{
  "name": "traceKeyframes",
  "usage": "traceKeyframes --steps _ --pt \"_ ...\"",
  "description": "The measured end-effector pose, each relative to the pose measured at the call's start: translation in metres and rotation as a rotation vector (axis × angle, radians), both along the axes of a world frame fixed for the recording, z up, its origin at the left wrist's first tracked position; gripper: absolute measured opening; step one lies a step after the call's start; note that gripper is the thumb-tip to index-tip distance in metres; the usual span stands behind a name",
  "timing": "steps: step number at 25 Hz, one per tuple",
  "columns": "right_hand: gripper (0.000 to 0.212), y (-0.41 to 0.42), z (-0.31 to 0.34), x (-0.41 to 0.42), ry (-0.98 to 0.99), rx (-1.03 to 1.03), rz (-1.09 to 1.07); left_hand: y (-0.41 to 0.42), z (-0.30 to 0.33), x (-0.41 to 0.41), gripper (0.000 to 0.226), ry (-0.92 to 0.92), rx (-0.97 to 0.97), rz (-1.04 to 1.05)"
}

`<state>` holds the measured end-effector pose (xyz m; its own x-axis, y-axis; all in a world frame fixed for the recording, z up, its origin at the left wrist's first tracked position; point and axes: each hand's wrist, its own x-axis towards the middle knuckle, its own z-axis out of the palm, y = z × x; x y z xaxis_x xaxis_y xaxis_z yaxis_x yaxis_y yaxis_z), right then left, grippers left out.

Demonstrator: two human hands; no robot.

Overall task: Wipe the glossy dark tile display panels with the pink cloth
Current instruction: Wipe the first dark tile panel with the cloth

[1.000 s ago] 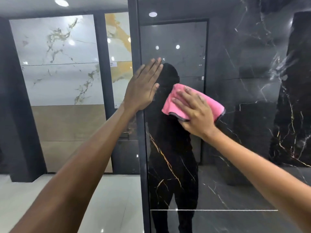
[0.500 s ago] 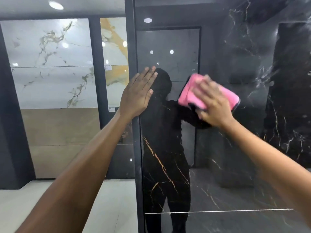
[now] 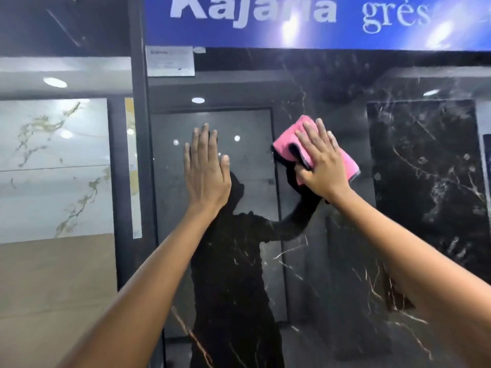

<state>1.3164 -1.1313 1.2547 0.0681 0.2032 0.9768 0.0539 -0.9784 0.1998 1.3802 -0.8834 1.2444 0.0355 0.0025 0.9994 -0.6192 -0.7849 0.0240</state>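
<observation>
Cloth (image 3: 288, 144), pink, soft and folded, lies flat against the glossy black veined panel (image 3: 398, 195) under the right hand (image 3: 320, 166), fingers spread straight. The left hand (image 3: 206, 171) presses the panel beside it, palm flat, fingers straight up.

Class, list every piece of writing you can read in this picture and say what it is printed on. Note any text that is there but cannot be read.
"Kajaria": large white letters on the blue sign band above the dark tile panel.
"grès": thinner white letters on the same band; the word runs on into glare, and the rest is unreadable.
White label at the panel's top left corner: small print, too blurred to read.
</observation>
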Motion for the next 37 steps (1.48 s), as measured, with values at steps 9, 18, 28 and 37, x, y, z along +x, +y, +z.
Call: traceKeyframes --steps 9,18,28,37 --pt "0.066 -0.029 0.004 0.008 -0.004 -0.24 0.064 -0.01 0.005 0.024 0.061 0.037 0.012 0.213" --pt "0.07 0.032 0.027 0.02 0.051 -0.302 0.154 -0.008 0.045 0.008 0.052 -0.055 -0.089 0.068" --pt "0.069 0.02 0.162 0.001 0.027 0.123 0.157 -0.014 0.053 0.024 0.064 0.014 -0.034 0.22" --pt "0.074 -0.048 0.115 -0.003 -0.027 0.126 0.117 -0.014 0.051 0.02 0.063 0.035 -0.021 0.218"
